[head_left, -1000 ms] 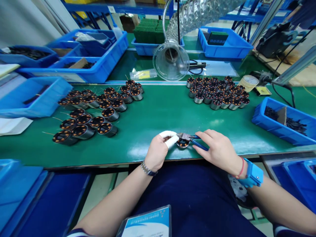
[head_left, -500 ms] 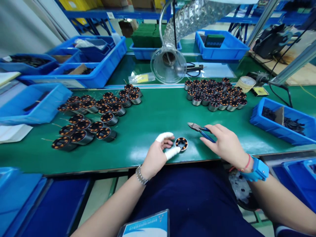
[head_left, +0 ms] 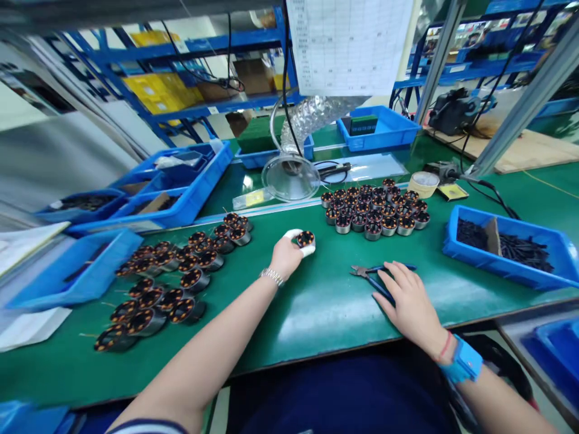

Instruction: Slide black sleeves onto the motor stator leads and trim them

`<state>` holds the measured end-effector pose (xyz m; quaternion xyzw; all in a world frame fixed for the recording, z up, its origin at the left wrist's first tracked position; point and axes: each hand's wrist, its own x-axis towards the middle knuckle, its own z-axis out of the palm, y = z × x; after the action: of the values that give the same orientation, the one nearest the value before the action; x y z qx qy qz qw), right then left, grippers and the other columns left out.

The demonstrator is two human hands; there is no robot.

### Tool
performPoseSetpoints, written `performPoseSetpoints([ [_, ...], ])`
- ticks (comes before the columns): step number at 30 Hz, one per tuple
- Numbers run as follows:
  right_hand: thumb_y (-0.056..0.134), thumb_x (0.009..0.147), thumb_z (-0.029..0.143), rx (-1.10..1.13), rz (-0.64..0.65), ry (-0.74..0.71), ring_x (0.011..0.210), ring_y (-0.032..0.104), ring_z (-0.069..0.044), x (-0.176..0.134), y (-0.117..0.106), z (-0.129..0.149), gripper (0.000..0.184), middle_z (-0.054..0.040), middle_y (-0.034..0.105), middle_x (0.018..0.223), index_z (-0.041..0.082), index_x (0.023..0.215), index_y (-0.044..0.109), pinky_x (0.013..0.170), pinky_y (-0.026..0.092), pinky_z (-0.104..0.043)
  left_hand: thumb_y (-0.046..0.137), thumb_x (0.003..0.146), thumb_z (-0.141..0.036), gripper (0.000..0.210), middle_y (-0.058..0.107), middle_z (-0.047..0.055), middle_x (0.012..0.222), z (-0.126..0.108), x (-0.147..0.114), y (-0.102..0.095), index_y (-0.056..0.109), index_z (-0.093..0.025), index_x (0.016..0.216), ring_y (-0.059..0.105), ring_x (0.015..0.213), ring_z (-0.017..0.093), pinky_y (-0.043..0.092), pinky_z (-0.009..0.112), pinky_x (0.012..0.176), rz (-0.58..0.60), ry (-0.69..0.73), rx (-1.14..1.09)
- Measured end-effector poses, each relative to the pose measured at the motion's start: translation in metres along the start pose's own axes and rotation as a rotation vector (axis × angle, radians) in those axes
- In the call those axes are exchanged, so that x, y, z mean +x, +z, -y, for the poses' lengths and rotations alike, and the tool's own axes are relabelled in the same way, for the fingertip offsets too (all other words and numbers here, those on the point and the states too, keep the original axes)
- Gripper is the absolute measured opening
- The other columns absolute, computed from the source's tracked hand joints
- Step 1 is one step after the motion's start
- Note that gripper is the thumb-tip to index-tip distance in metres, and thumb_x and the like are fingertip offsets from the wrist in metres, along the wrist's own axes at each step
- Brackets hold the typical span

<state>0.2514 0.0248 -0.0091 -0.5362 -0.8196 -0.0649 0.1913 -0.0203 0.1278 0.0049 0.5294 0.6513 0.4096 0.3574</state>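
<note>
My left hand (head_left: 289, 256), with white coverings on thumb and finger, grips a small motor stator (head_left: 306, 239). It is a metal ring with black and copper-coloured parts inside, held near the middle of the green table. My right hand (head_left: 407, 298) rests with fingers stretched out over the blue handles of a pair of cutting pliers (head_left: 362, 272). The pliers lie on the table, jaws pointing left and handles spread. A group of similar stators (head_left: 373, 208) stands just beyond and to the right of my left hand. Another group of stators (head_left: 194, 280), some with thin wires sticking out, stands at the left.
A blue bin (head_left: 511, 247) of black parts stands at the right. Left are more blue bins (head_left: 181, 208) and a blue tray (head_left: 117, 256). A clear extraction hood (head_left: 289, 181) on a foil duct hangs at the back, near a tape roll (head_left: 424, 184).
My left hand has picked up the stator and carried it forward, away from the table's front edge. My right hand has lowered the pliers onto the table and loosened its fingers. The view has tilted up.
</note>
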Motion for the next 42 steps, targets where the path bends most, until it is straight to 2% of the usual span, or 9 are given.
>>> performPoseSetpoints([
  [5,0.047,0.083,0.034,0.082,-0.04,0.024,0.119,0.041,-0.029,-0.005,0.004,-0.004,0.033,-0.0144,0.052,0.121,0.016,0.11,0.057,0.09,0.041,-0.047,0.079,0.049,-0.017,0.05,0.067,0.009,0.092,-0.015,0.084,0.03,0.061,-0.012,0.096,0.059,0.089,0.022,0.04,0.037,0.088,-0.081,0.014,-0.025],
  [11,0.048,0.083,0.03,0.11,-0.026,0.041,0.119,0.04,-0.029,-0.004,0.002,-0.004,0.029,-0.0133,0.051,0.122,0.016,0.107,0.058,0.092,0.042,-0.046,0.067,0.072,-0.026,0.038,0.062,0.009,0.102,-0.023,0.105,0.06,0.057,-0.012,0.105,0.058,0.092,0.021,0.045,0.039,0.086,0.055,0.064,-0.042],
  [16,0.049,0.082,0.032,0.113,-0.031,0.017,0.119,0.04,-0.03,-0.006,0.007,-0.009,0.03,-0.0131,0.05,0.124,0.017,0.106,0.058,0.091,0.042,-0.046,0.049,0.087,-0.03,0.03,0.054,0.008,0.114,-0.013,0.082,0.044,0.051,-0.015,0.113,0.057,0.095,0.019,0.05,0.04,0.078,0.093,0.101,0.073],
  [22,0.049,0.083,0.034,0.094,-0.067,0.015,0.119,0.04,-0.031,-0.005,0.018,-0.012,0.029,-0.0146,0.05,0.123,0.016,0.103,0.06,0.089,0.043,-0.048,0.071,0.066,-0.028,0.053,0.05,0.015,0.119,-0.007,0.042,-0.038,0.053,-0.016,0.114,0.041,0.116,0.033,0.028,0.044,0.1,-0.175,0.143,0.447],
  [26,0.045,0.085,0.031,0.129,-0.118,0.019,0.114,0.045,-0.026,0.001,-0.004,-0.029,0.03,-0.0131,0.052,0.121,0.016,0.109,0.057,0.091,0.042,-0.044,0.073,0.057,-0.037,0.05,0.049,0.024,0.115,-0.005,0.023,-0.097,0.06,-0.008,0.096,0.03,0.117,0.049,0.019,0.059,0.095,-0.247,0.05,0.671],
  [29,0.041,0.086,0.027,0.091,-0.247,0.087,0.101,0.051,-0.023,0.015,-0.035,-0.073,0.028,-0.0108,0.06,0.105,0.016,0.104,0.06,0.088,0.042,-0.042,0.06,0.065,-0.054,0.05,0.054,0.019,0.109,0.002,0.024,-0.119,0.062,-0.011,0.09,0.04,0.109,0.047,0.029,0.06,0.086,-0.157,-0.057,0.999],
  [31,0.04,0.086,0.026,-0.038,-0.211,0.203,0.092,0.054,-0.022,0.024,-0.056,-0.113,0.028,-0.0102,0.064,0.094,0.015,0.094,0.064,0.087,0.041,-0.039,0.047,0.071,-0.062,0.061,0.055,0.02,0.108,0.005,0.024,-0.12,0.062,-0.009,0.096,0.044,0.106,0.046,0.035,0.057,0.083,-0.07,-0.018,1.104],
  [35,0.043,0.082,0.021,-0.289,0.131,0.443,0.085,0.054,-0.021,0.041,-0.075,-0.179,0.027,-0.0105,0.066,0.086,0.014,0.086,0.069,0.082,0.039,-0.033,0.037,0.082,-0.053,0.055,0.056,0.018,0.11,0.009,0.002,-0.099,0.059,-0.006,0.102,0.053,0.103,0.035,0.042,0.044,0.085,0.067,0.279,1.173],
  [42,0.05,0.075,0.017,-0.367,0.279,0.484,0.09,0.05,-0.024,0.059,-0.053,-0.204,0.028,-0.0154,0.064,0.089,0.016,0.095,0.069,0.071,0.036,-0.03,0.051,0.08,-0.042,0.024,0.059,0.006,0.119,0.017,-0.087,-0.055,0.063,-0.022,0.088,0.057,0.106,0.022,0.046,0.034,0.09,0.313,0.635,0.769],
])
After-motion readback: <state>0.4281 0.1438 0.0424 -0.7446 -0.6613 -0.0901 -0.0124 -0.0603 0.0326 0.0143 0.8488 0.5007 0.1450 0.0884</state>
